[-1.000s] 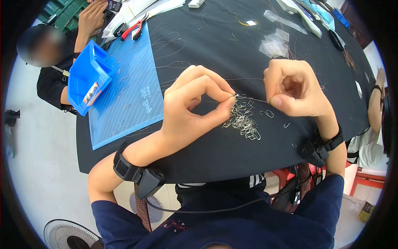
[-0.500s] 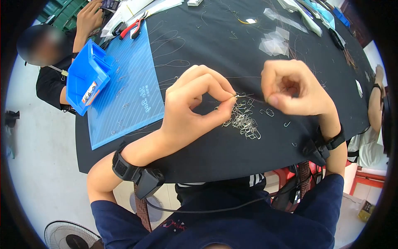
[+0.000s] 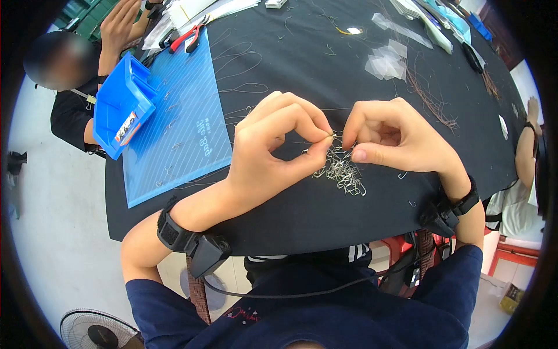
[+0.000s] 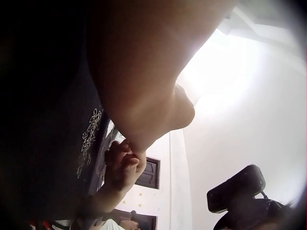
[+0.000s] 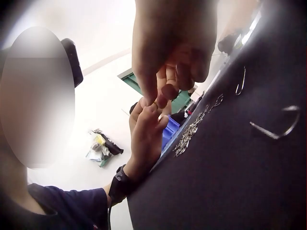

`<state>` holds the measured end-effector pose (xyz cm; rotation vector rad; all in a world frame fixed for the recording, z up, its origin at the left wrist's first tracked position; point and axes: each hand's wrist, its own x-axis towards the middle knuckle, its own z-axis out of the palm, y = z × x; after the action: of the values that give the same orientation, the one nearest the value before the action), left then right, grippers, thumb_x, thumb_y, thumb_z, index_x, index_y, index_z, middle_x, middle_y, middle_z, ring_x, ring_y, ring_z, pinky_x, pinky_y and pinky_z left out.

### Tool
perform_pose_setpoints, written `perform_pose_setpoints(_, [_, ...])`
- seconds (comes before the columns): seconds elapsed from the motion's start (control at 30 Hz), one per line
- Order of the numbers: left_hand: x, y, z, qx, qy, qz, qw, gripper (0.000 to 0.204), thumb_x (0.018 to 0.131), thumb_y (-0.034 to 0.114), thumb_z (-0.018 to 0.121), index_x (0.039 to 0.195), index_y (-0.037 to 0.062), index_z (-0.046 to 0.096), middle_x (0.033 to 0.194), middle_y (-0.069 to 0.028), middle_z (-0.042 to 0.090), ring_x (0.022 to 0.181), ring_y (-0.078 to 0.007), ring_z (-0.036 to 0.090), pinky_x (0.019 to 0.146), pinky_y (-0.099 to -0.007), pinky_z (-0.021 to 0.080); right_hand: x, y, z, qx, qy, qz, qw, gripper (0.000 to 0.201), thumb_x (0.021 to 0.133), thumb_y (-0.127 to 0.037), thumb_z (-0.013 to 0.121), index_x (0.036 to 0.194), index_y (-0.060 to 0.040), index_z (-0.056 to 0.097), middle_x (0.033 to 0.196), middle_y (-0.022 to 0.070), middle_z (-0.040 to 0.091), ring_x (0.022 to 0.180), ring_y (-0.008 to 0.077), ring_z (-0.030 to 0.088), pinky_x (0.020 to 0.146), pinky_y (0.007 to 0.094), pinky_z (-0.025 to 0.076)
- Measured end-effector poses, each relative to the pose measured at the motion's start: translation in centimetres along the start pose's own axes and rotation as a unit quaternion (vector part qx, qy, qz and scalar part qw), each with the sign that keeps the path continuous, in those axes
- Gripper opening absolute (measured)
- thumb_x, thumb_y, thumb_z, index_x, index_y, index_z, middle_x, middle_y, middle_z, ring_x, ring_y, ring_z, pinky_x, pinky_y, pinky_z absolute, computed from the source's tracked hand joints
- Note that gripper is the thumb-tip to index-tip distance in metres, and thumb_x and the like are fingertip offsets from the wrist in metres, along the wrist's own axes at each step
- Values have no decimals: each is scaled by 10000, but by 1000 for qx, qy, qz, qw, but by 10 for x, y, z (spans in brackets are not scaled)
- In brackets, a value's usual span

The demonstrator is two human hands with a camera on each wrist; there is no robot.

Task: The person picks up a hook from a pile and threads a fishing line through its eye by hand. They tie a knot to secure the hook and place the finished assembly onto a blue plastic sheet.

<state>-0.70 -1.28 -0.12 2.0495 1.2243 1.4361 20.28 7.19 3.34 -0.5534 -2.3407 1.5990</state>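
Observation:
In the head view the left hand (image 3: 273, 148) pinches a small metal hook (image 3: 334, 135) between thumb and forefinger, its shank mostly hidden by the fingertips. Close on its right is the right hand (image 3: 407, 136), fingers curved, with thumb and forefinger tips slightly apart; no thread can be made out between them. Below the fingertips lies a pile of silvery hooks (image 3: 344, 174) on the black cloth. The right wrist view shows the right hand (image 5: 175, 52) beside the fingertips of the left hand (image 5: 146, 139), with the hook pile (image 5: 189, 134) beyond.
A blue ridged mat (image 3: 186, 122) with threaded hooks lies at left, a blue bin (image 3: 119, 110) at its edge. Red-handled pliers (image 3: 189, 41) rest at the mat's top. Clear plastic pieces (image 3: 386, 61) and brown threads (image 3: 430, 102) lie farther back. Another person sits at upper left.
The right hand has moved left toward the left fingertips, and its thumb and forefinger have parted slightly. The left hand stays nearly still, pinching the hook.

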Motion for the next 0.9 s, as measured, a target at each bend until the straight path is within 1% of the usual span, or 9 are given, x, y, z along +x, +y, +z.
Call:
perform_pose_setpoints(0.13, [0,0,0,-3,-8,4,1000,175,683,-13,736,692,83,590,814,24,641,731,-95,539,480,-240,321,0,0,2,-33,15,-22,999,99,875,-77,662,852,-11,591,589,-50,508,526,8,390,475,197,260])
perform_pose_setpoints(0.33, [0,0,0,-13,-18,17,1000,174,682,-21,733,699,77,590,818,17,643,721,-99,535,491,-243,328,1,3,-1,-37,53,-17,998,149,891,-92,655,806,-23,554,581,-70,473,526,-6,361,472,193,250])
perform_pose_setpoints(0.4, [0,-1,0,-12,-13,17,1000,177,686,-22,731,696,81,588,821,21,644,714,-86,527,478,-232,313,1,3,-1,-13,37,14,999,152,889,-106,664,804,-24,569,585,-66,487,528,-7,372,471,191,257])
perform_pose_setpoints(0.5, [-2,-2,-2,-12,-9,-4,1000,132,740,-28,702,746,66,609,887,-18,649,632,13,443,488,-146,286,0,4,-3,-21,-11,37,999,158,881,-127,681,799,-25,593,572,-57,505,516,-4,390,464,193,268])
perform_pose_setpoints(0.63, [-2,-2,-2,-19,-1,-24,1000,121,766,-21,693,762,61,604,904,-20,640,608,34,405,489,-137,273,-1,-3,-4,-25,-64,78,995,160,868,-142,699,792,-24,621,531,-42,516,480,8,408,447,199,278])
perform_pose_setpoints(0.67, [-2,-1,-3,-17,0,-26,1000,120,768,-21,692,763,60,603,905,-21,639,607,35,402,489,-136,272,0,1,-4,-25,-69,52,996,151,866,-132,698,797,-22,619,504,-37,506,451,15,401,434,202,268])
perform_pose_setpoints(0.77, [-2,0,-3,-27,4,-35,999,118,776,-18,687,772,58,597,911,-22,637,602,37,395,489,-136,269,0,-5,-5,-21,-76,74,994,148,864,-123,698,791,-24,616,523,-45,502,479,9,395,451,199,270])
perform_pose_setpoints(0.87, [-3,-1,-2,-48,5,-46,998,116,785,-14,681,779,58,590,917,-22,636,597,38,385,490,-136,267,0,3,-3,-66,-35,26,997,136,883,-114,670,803,-25,603,545,-62,473,513,0,371,474,196,266])
perform_pose_setpoints(0.9, [-3,-1,-2,-57,4,-50,997,116,788,-12,680,781,58,588,919,-22,636,596,38,382,491,-135,266,0,2,-3,-72,-4,38,997,130,885,-117,660,814,-23,604,569,-49,486,539,12,394,497,205,304])
